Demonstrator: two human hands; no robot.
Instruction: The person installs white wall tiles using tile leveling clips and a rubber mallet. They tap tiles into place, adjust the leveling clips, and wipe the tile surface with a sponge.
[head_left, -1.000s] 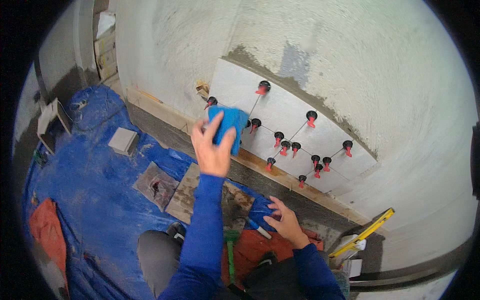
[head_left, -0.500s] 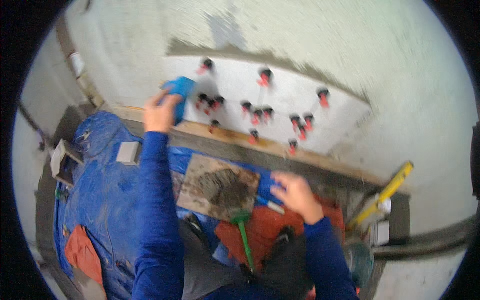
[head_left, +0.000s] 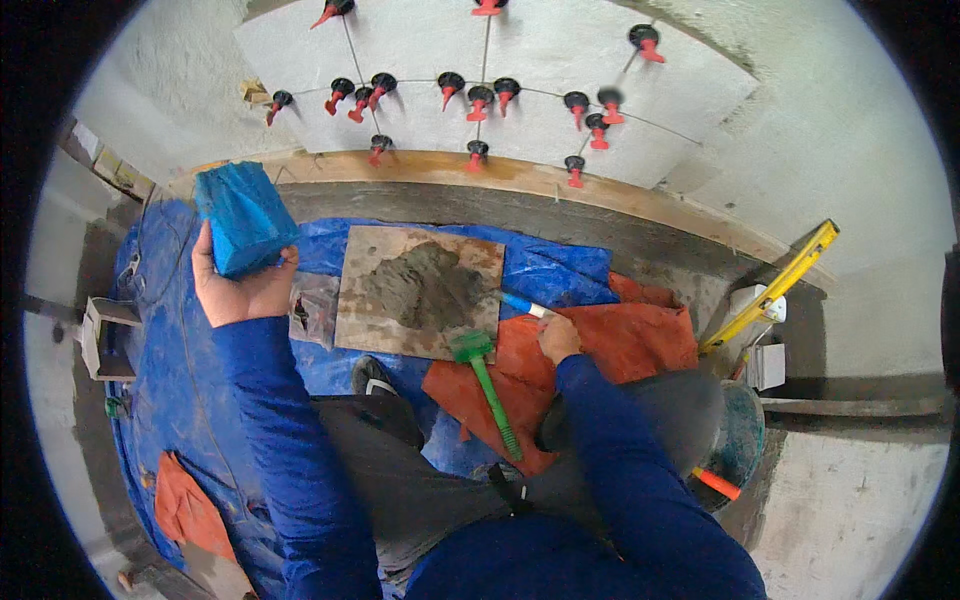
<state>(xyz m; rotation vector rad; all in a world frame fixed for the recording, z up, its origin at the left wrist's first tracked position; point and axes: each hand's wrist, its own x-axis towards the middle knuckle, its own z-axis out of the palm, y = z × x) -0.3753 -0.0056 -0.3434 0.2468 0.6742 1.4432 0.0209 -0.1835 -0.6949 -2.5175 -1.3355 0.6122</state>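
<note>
My left hand point(head_left: 246, 290) grips a blue block point(head_left: 245, 225) with a glossy, creased surface, held up over the blue tarp. My right hand point(head_left: 559, 339) is closed around the white end of a blue-and-white handle point(head_left: 524, 304); its far end meets a heap of grey mortar point(head_left: 420, 285), so the tool's head is hidden. The mortar lies on a stained square board point(head_left: 360, 330). A green mallet point(head_left: 485, 385) rests on an orange cloth point(head_left: 640, 340) in front of my right hand.
White tiles point(head_left: 560, 50) on the wall carry several black-and-red levelling clips point(head_left: 478, 103) along their joints, above a wooden batten point(head_left: 430, 163). A yellow spirit level point(head_left: 775, 287) leans at the right, near a bucket point(head_left: 743, 440). Blue tarp point(head_left: 190, 370) covers the floor left.
My left hand has come down and left from the tiled wall with the blue block. My right hand, open before, has moved down and closed on the blue-and-white handle. The view has tilted downward.
</note>
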